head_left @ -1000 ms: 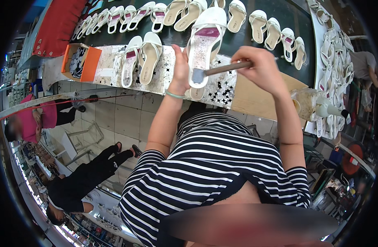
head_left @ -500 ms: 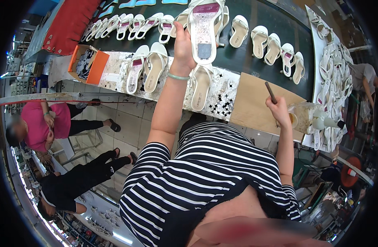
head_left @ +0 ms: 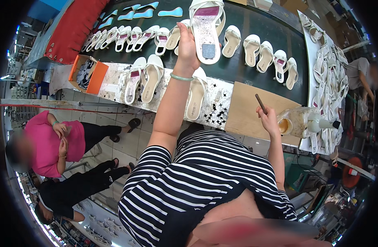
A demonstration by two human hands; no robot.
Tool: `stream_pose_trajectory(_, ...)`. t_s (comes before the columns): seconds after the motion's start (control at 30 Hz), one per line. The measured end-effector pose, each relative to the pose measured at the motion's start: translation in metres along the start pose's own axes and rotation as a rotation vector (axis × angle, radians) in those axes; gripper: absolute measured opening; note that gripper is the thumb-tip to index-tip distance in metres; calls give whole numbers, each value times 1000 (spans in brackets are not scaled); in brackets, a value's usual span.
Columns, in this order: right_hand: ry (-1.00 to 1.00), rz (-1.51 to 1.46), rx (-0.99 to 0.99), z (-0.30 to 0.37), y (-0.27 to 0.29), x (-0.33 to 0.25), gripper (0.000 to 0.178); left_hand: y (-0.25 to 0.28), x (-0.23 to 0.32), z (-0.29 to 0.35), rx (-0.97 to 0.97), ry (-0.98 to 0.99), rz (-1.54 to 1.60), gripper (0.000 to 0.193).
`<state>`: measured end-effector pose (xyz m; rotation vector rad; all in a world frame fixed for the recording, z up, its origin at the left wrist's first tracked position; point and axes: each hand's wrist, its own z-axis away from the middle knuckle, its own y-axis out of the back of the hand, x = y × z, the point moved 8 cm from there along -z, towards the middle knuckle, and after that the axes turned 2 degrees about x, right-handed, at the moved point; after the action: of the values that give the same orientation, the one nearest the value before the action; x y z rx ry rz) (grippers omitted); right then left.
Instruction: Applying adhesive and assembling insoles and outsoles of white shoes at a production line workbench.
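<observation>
My left hand (head_left: pixel 187 52) grips a white heeled sandal (head_left: pixel 207 31), raised above the table with its insole facing up. That insole is bare, with a purple patch and a grey square at the heel. My right hand (head_left: pixel 269 122) is closed around a thin brown stick (head_left: pixel 261 103), whose lower end is hidden. Just right of that hand, an open cup (head_left: pixel 285 126) holds an amber liquid. A finished-looking sandal with a beige insole (head_left: pixel 195 101) lies under my left wrist. Left of my forearm are a beige-lined sandal (head_left: pixel 152 82) and a purple-patched one (head_left: pixel 133 84).
White sandals line the green belt (head_left: pixel 246 31), with blue pieces (head_left: pixel 170 12) beyond. An orange box (head_left: pixel 96 76) stands left; brown cardboard (head_left: pixel 246 107) lies before me. A white bottle (head_left: pixel 316 122) and piled sandals (head_left: pixel 329 78) are right. Co-workers (head_left: pixel 57 140) occupy the left.
My right hand with the stick has shifted slightly left and down, showing more of the cup. The raised sandal stays in my left hand. The co-worker in pink has changed posture.
</observation>
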<state>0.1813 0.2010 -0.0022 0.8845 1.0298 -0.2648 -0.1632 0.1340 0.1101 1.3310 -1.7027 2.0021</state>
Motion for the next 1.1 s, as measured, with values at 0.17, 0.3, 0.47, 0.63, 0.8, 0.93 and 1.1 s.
stream_pose_trajectory(0.17, 7, -3, -17, -2, 0, 4, 17, 0, -3, 2, 14, 16, 23, 91)
stream_pose_trajectory(0.3, -11, -11, -37, -1, 0, 7, 18, 2, -4, 7, 49, 17, 13, 91)
stream_pose_trajectory(0.47, -20, -50, -45, 3, 1, 19, 23, 13, -11, 12, 75, 21, 32, 90)
stream_pose_trajectory(0.63, 28, -98, 68, 14, 8, 11, 19, 21, -19, 22, 61, 5, 14, 89)
stream_pose_trajectory(0.8, 59, -202, 91, 35, 24, 3, 5, 32, -34, 35, 86, 4, 16, 86)
stream_pose_trajectory(0.93, 145, -257, 169, 58, 59, -6, 7, 32, -46, 47, 34, 26, 12, 78)
stream_pose_trajectory(1.1, 150, -632, 677, 100, 145, 9, 38, 28, -86, 55, 94, 190, 159, 76)
